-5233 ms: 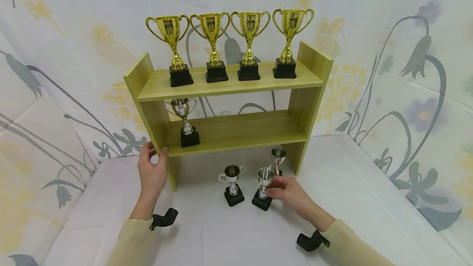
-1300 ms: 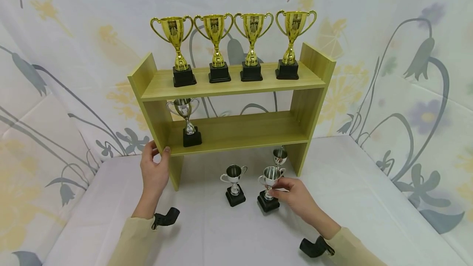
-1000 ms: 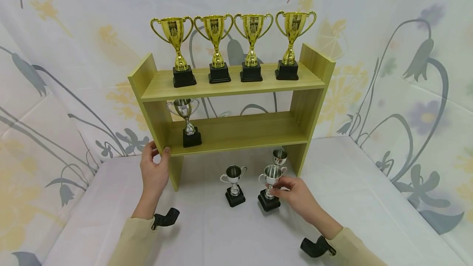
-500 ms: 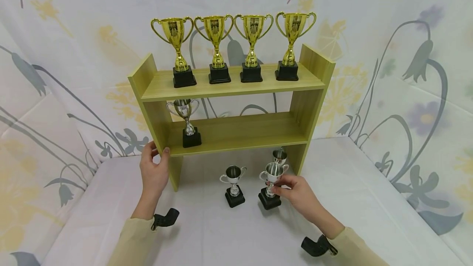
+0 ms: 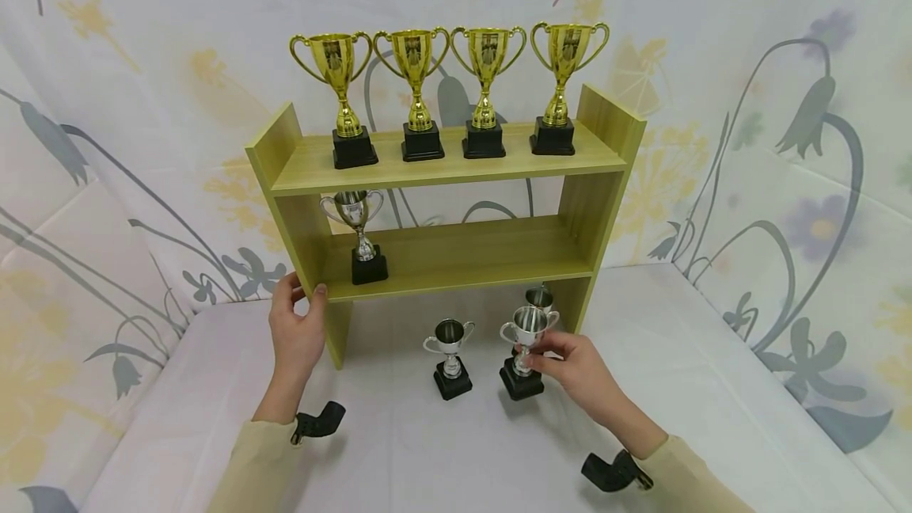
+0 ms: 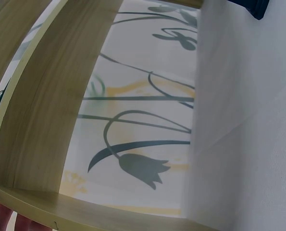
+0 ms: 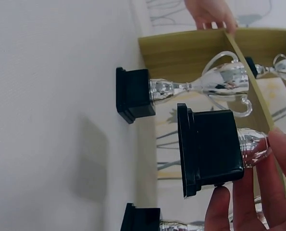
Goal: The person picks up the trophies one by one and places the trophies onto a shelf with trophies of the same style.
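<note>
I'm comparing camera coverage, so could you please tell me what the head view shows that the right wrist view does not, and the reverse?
Only the head view shows the four gold trophies on the top shelf and the person's sleeves.

Only the right wrist view shows, side-on, the gap between the held silver trophy and the white cloth.

Both show the left hand at the shelf unit, the right hand gripping its trophy, and the other silver trophies.
</note>
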A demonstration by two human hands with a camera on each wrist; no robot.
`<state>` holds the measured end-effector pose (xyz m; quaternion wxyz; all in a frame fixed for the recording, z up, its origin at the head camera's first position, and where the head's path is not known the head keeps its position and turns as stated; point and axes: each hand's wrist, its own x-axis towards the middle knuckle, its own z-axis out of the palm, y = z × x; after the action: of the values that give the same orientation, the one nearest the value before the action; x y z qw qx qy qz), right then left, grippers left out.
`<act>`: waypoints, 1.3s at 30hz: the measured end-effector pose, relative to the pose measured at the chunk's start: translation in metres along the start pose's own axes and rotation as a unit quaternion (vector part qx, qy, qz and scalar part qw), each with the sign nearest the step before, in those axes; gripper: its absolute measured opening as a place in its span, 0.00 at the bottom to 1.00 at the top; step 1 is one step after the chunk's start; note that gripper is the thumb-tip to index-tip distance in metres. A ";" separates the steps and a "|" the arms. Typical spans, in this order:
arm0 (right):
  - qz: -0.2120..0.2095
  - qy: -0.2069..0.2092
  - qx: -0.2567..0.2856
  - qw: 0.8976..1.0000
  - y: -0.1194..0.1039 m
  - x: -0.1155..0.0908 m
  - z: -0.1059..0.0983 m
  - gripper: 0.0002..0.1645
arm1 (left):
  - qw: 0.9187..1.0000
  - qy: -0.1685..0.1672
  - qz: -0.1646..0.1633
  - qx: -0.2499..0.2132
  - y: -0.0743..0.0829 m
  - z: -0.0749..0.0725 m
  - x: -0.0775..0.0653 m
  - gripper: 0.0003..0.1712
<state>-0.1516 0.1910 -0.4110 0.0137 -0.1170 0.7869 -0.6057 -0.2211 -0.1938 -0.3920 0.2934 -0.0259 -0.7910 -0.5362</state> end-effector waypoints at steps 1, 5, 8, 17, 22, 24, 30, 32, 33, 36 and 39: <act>-0.003 0.000 -0.004 1.000 0.000 0.000 0.000 0.15 | 1.000 0.000 0.001 0.000 0.000 0.000 0.000 0.22; -0.003 0.003 -0.004 1.000 -0.001 0.001 -0.001 0.16 | 1.000 0.000 0.001 0.000 -0.001 0.000 0.000 0.22; -0.004 0.004 0.000 1.000 -0.002 0.001 -0.001 0.16 | 1.000 0.001 0.001 0.001 -0.001 0.000 0.000 0.22; -0.006 0.003 0.014 1.000 -0.011 -0.002 -0.002 0.15 | 1.000 -0.001 0.006 0.003 0.000 0.000 0.000 0.22; -0.005 0.006 0.014 1.000 -0.015 -0.002 -0.001 0.13 | 1.000 0.000 0.004 0.006 0.000 0.000 0.000 0.22; -0.006 0.007 0.013 1.000 -0.016 -0.002 -0.001 0.12 | 1.000 0.000 0.002 0.006 0.000 0.000 0.000 0.22; -0.013 0.009 0.012 1.000 -0.018 -0.002 -0.001 0.11 | 1.000 -0.003 -0.004 -0.002 -0.001 0.000 -0.001 0.22; -0.013 0.008 0.010 1.000 -0.019 -0.001 -0.001 0.11 | 1.000 -0.003 -0.003 -0.004 -0.001 0.000 0.000 0.22; -0.012 0.008 0.011 1.000 -0.019 -0.001 -0.001 0.11 | 1.000 -0.003 -0.003 -0.004 -0.001 0.000 0.000 0.22; -0.012 0.007 0.012 1.000 -0.020 -0.001 -0.001 0.13 | 1.000 -0.003 -0.001 -0.004 -0.001 0.000 0.000 0.21; -0.016 0.007 0.015 1.000 -0.021 -0.001 0.000 0.14 | 1.000 -0.002 -0.001 -0.002 -0.002 0.000 0.000 0.21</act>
<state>-0.1467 0.1859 -0.3907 0.0003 -0.1247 0.7758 -0.6185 -0.2218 -0.1950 -0.3935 0.2916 -0.0270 -0.7904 -0.5381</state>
